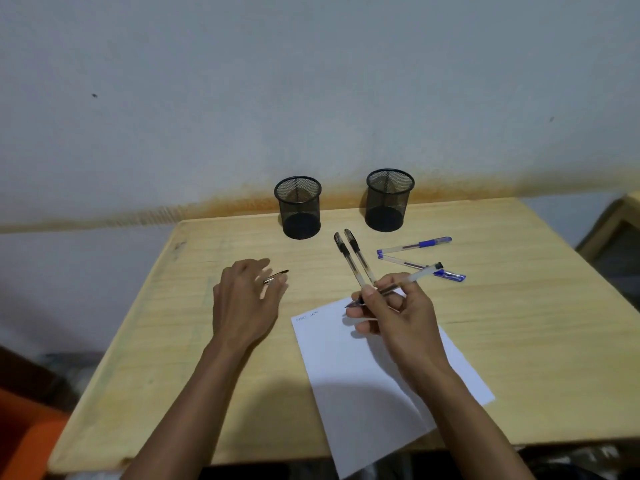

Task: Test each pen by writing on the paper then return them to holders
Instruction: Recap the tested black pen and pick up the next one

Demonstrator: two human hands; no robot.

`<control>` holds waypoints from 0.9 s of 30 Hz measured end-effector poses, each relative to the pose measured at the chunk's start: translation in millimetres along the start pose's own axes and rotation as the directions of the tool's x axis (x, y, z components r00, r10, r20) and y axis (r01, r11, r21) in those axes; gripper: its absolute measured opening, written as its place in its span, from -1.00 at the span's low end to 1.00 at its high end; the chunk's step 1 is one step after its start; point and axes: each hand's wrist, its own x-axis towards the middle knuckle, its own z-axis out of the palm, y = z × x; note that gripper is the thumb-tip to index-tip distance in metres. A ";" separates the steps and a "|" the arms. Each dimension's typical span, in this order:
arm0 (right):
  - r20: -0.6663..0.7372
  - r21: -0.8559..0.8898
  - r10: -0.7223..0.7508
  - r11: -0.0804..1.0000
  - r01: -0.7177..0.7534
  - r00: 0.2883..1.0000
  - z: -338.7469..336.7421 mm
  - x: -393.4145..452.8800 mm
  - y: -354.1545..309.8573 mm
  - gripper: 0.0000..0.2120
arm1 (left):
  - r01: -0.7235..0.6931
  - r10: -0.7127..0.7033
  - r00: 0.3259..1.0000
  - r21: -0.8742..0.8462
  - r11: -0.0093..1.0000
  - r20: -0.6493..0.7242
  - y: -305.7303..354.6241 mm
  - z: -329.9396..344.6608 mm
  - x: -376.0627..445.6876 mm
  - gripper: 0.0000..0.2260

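Observation:
My right hand (391,317) grips a clear black-ink pen (420,274), uncapped, its tip just above the top edge of the white paper (367,386). Small writing shows at the paper's top left corner. My left hand (244,303) holds a pen cap (276,276) between its fingers over the table, left of the paper. Two capped black pens (353,258) lie side by side beyond the paper. To their right lie two blue pens (415,244), forming a V. Two black mesh holders (298,206) (388,199), both without pens, stand at the table's far edge.
The wooden table (166,341) stands against a grey wall with a rust-coloured stain line. Something orange (24,434) sits at the lower left below the table, and another wooden piece (616,223) shows at the right edge.

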 end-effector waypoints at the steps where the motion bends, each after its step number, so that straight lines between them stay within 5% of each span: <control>1: -0.011 -0.016 0.000 1.000 0.000 1.000 2.3 -0.2 3.2 -0.84 | -0.059 0.058 0.998 -0.073 0.996 -0.012 4.0 -3.4 -9.4 -0.70; 3: -0.031 -0.035 -0.012 0.999 0.011 0.999 6.2 -0.6 9.4 -0.79 | -0.158 0.172 0.984 -0.195 0.968 0.054 6.7 -9.0 -27.1 -0.70; 6: -0.052 -0.085 -0.047 0.995 0.043 0.998 10.5 0.1 17.8 -0.81 | -0.325 0.336 0.919 -0.086 0.942 0.205 -9.2 -5.4 -38.9 -0.61; 15: -0.077 -0.286 -0.073 0.957 0.048 0.994 11.5 -10.7 31.1 -0.88 | -0.411 0.393 0.878 0.007 0.912 0.273 -26.9 3.3 -39.1 -0.53; 20: 0.040 -0.376 -0.165 0.911 0.168 0.985 18.7 9.3 20.4 -0.82 | -0.438 0.433 0.880 -0.016 0.899 0.194 -27.7 6.6 -39.8 -0.56; 27: 0.145 -0.521 -0.167 0.825 0.219 0.975 35.2 42.3 31.2 -0.85 | -0.375 0.359 0.881 -0.005 0.927 0.307 -25.0 2.3 -36.5 -0.52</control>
